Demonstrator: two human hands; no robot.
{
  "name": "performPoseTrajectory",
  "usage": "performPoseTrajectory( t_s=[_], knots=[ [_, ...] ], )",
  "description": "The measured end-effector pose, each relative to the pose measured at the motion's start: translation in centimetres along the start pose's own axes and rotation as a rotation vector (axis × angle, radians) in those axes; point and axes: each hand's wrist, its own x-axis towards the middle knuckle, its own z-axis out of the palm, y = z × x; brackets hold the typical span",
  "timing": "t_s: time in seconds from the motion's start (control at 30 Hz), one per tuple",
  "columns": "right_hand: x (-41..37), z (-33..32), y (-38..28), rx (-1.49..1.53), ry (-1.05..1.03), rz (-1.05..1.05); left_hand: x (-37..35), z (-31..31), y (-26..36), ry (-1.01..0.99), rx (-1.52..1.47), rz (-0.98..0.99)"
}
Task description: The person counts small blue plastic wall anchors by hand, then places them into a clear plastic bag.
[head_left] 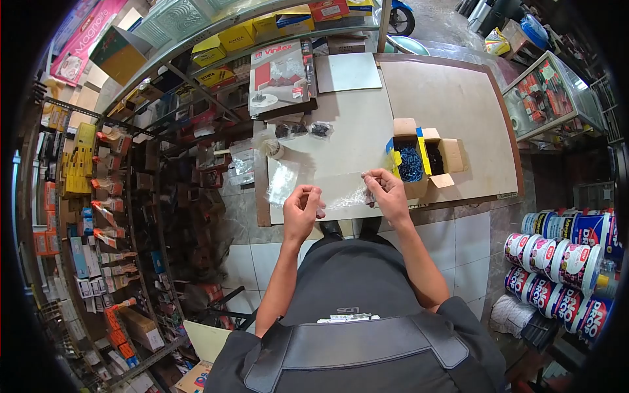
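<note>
A clear plastic bag [343, 188] is stretched between my two hands above the near edge of the table [452, 88]. My left hand [302, 209] pinches its left end, fingers curled. At the right end, my right hand [388, 194] grips the bag between thumb and fingers. More clear plastic bags [283, 182] lie flat just left of my left hand. Right of my right hand stand two open cardboard boxes: one holds small blue pieces [410, 164], the other small dark pieces [434, 159]. Farther back are small packets of dark pieces [320, 130].
A Vinilex box [280, 78] and a pale square tile [349, 72] lie at the back. A small round container [272, 150] stands by the left edge. Crowded shelves [98, 196] rise on the left. Paint buckets [557, 262] are stacked at right, below a glass case [542, 95].
</note>
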Motion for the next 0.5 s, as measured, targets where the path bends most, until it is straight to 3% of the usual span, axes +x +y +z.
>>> performPoseTrajectory(
  t_s=[0.23,0.5],
  knots=[
    [-1.0,0.0,-0.4,0.009,0.017,0.089,-0.4,0.7,-0.6,0.074,0.080,0.027],
    [-1.0,0.8,0.5,-0.026,0.065,-0.045,-1.1,0.9,-0.7,0.173,0.064,0.086]
  ],
)
